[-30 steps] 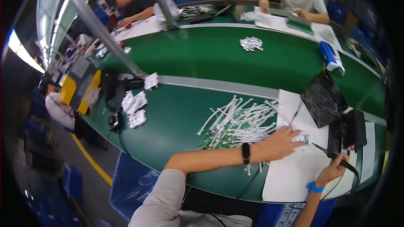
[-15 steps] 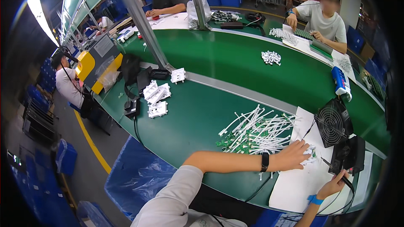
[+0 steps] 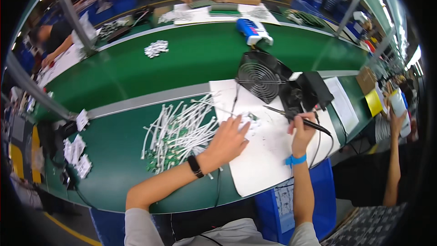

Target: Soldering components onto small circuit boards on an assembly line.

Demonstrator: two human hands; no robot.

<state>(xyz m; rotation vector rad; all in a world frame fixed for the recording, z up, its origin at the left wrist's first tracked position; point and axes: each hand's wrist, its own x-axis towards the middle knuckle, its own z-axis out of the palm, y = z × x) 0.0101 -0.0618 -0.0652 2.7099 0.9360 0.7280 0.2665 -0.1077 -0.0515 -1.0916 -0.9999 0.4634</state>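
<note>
On the white sheet (image 3: 259, 168), my left hand (image 3: 226, 142) reaches out palm down with its fingers apart. Its fingertips rest at a small cluster of white parts with a bit of green board (image 3: 251, 117); the contact is partly hidden. My right hand (image 3: 302, 134) grips a black soldering iron (image 3: 320, 128), its thin tip pointing left above the sheet, apart from the white parts. Left of my left hand lies a big pile of white cables with small green circuit boards (image 3: 178, 132). Beyond the sheet stands a black fan with a round wire grille (image 3: 258, 82).
A black box-shaped device (image 3: 315, 90) stands beside the fan. White plastic housings (image 3: 75, 150) lie at the bench's left. Past the metal rail, a green conveyor belt (image 3: 191, 54) carries small white parts (image 3: 156, 48) and a blue-white device (image 3: 254, 32). Co-workers sit opposite and at right.
The view has swung right, bringing a person at the right into sight. My right hand, still holding the soldering iron, has come up over the sheet. My left hand stays at the white parts.
</note>
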